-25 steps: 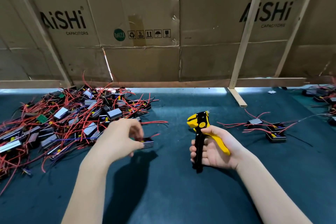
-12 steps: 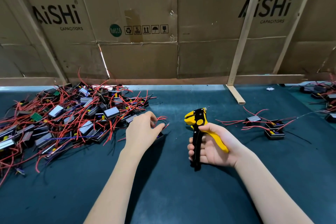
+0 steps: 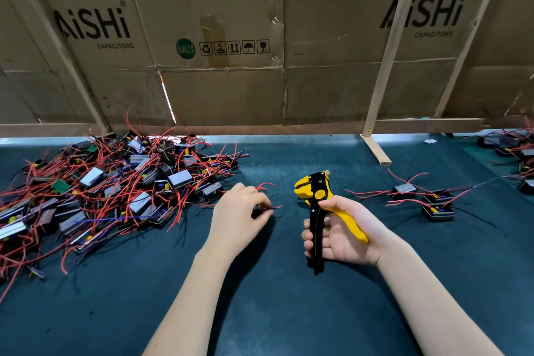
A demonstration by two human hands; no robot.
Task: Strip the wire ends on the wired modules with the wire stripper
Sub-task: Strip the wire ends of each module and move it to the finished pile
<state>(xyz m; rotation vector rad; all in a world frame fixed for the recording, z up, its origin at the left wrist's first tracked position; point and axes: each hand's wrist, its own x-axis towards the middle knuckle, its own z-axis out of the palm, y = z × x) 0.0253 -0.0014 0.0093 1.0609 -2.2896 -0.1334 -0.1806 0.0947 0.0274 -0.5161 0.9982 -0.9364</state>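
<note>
One wire stripper [image 3: 317,205], yellow and black, upright in the right hand [image 3: 344,235], fingers [image 3: 308,240] curled round the black handle, yellow handle across the palm, head open and pointing up. Left hand [image 3: 237,217] palm down on the dark green bench [image 3: 289,312], fingers curled and pinching a thin wire [image 3: 273,208] with a red tip, just left of the stripper head; module under that hand mostly hidden. One big pile of wired modules [image 3: 109,191] with red and black leads at far left, too tangled to count. Three modules [image 3: 427,199] laid out right of the stripper, well apart from the pile. More modules [image 3: 514,150] at the far right edge, number unclear. Cardboard wall [image 3: 231,89] behind, two "AiSHi" prints.
</note>
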